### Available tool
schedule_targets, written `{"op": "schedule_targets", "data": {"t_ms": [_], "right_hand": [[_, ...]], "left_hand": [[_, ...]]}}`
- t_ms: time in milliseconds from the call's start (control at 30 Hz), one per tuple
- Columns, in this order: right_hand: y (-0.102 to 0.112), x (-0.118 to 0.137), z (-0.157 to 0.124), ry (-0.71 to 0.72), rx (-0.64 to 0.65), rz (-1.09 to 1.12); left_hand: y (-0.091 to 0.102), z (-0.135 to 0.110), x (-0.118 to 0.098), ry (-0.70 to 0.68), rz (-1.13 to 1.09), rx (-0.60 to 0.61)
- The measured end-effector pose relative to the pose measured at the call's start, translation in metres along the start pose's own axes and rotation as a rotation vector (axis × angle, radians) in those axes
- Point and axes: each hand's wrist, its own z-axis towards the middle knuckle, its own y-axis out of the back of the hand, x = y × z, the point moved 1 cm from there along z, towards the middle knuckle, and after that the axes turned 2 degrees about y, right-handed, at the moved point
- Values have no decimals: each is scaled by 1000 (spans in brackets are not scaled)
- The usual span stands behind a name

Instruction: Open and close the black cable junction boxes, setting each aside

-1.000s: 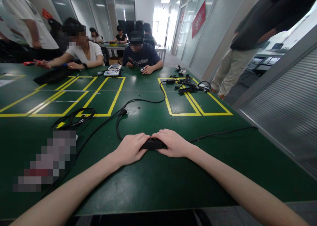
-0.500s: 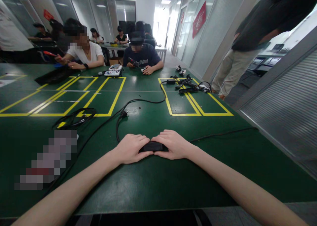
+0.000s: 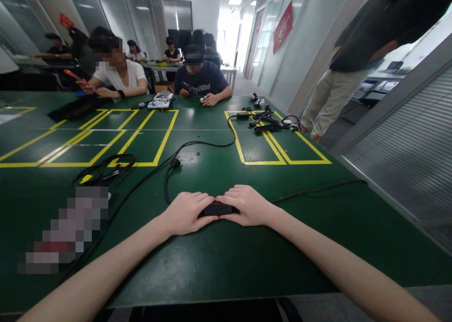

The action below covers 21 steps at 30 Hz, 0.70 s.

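Note:
A small black power adapter (image 3: 217, 209) lies on the green table (image 3: 219, 261) near its front edge. My left hand (image 3: 187, 213) covers its left end with curled fingers, and my right hand (image 3: 245, 204) wraps its right end the same way. A black cable (image 3: 318, 189) runs off from under my right hand to the right. Another black cable with a plug (image 3: 174, 162) curls away from my left hand toward the table's middle.
Yellow tape rectangles (image 3: 278, 143) mark the table. A coil of black cable (image 3: 104, 170) lies at left, a pile of black adapters and leads (image 3: 271, 120) at far right. Two seated people (image 3: 201, 79) work at the far side; a person (image 3: 356, 53) stands at right.
My hands have closed in a little more over the adapter and stayed in place. At the far left a standing person has stepped out of view.

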Motion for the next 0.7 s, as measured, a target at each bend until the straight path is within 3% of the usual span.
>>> {"op": "schedule_targets", "data": {"t_ms": [400,700], "right_hand": [[-4,-1,-5,23,-54,-7],[-4,-1,-8,157,-110,-248]], "left_hand": [[1,0,-2,36,-34,-22],[11,5,0,357,-283,76]]}}
